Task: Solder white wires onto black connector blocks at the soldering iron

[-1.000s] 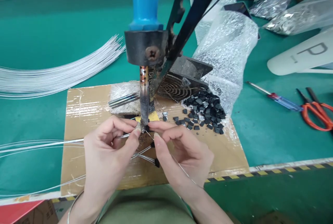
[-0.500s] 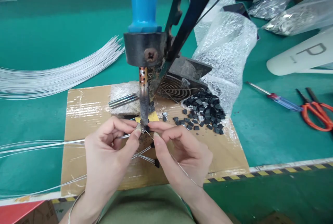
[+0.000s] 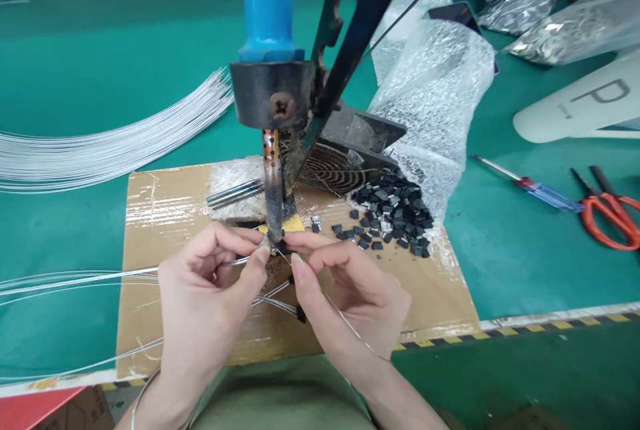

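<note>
A soldering iron (image 3: 267,7) with a blue handle is clamped upright, its dark tip (image 3: 274,210) pointing down between my hands. My left hand (image 3: 207,303) is closed, thumb and forefinger pinching the ends of white wires (image 3: 100,277) at the tip. A small piece at the joint is mostly hidden by the fingers. My right hand (image 3: 350,283) is closed on a thin solder wire (image 3: 353,329), whose end reaches the tip area and whose length trails over the wrist. Below the fingers lie wires with black connectors (image 3: 301,314) on the cardboard (image 3: 430,290).
Behind the hands are the black iron stand (image 3: 345,30) and a round fan grille (image 3: 333,170). Loose black connectors (image 3: 395,210) are heaped by bubble wrap (image 3: 430,97). A white wire bundle (image 3: 115,143) lies left; a screwdriver (image 3: 530,187) and orange-handled scissors (image 3: 607,217) lie right.
The view has shifted slightly, so the iron appears a little further left. Both hands keep the same grips at the tip, with almost no movement.
</note>
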`<action>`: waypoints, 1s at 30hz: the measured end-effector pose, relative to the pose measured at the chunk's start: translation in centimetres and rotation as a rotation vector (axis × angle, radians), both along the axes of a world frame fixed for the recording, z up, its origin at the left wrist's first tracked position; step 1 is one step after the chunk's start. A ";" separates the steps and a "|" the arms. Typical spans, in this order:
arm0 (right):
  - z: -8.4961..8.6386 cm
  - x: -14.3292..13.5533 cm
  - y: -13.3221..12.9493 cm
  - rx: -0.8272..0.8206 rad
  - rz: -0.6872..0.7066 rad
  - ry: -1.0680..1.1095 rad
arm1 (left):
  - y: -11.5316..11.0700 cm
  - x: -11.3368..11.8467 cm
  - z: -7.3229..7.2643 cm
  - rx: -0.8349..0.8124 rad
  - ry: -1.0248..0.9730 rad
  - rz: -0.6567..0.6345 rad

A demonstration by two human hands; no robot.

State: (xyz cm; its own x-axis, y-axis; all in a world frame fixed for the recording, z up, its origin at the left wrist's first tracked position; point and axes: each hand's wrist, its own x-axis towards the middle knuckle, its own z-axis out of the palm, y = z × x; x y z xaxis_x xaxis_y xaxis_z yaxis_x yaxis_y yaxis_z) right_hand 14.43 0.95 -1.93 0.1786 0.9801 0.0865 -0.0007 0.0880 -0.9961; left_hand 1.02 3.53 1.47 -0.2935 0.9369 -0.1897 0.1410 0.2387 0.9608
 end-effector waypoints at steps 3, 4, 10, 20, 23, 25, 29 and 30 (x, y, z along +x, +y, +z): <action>0.0 0.0 0.0 -0.003 -0.003 0.001 | -0.1 0.1 0.2 -0.004 -0.009 0.017; 0.0 0.0 0.0 0.000 -0.001 0.003 | -0.1 0.1 0.2 -0.005 -0.014 0.020; 0.2 0.0 0.0 0.007 0.010 0.008 | -0.1 0.0 0.1 -0.006 -0.027 0.004; 0.1 0.0 0.0 0.020 0.008 -0.009 | 0.0 0.1 0.2 -0.013 -0.001 0.025; 0.2 0.0 0.0 0.017 0.010 -0.004 | 0.0 0.1 0.1 -0.016 -0.021 0.025; 0.1 -0.1 0.1 0.012 0.017 -0.002 | -0.1 -0.1 0.0 -0.017 -0.034 0.018; 0.0 -0.1 0.0 0.011 0.022 0.000 | -0.2 -0.2 -0.2 -0.024 -0.041 0.015; -0.1 0.0 0.0 0.008 0.021 -0.002 | -0.2 -0.2 -0.2 -0.023 -0.041 0.014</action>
State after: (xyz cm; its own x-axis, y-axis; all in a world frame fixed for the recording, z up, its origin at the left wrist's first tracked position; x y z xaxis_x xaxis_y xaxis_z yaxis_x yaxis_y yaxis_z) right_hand 14.38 0.98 -2.00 0.1578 0.9830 0.0943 -0.0008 0.0956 -0.9954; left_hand 0.78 3.36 1.24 -0.2983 0.9279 -0.2235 0.0978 0.2626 0.9599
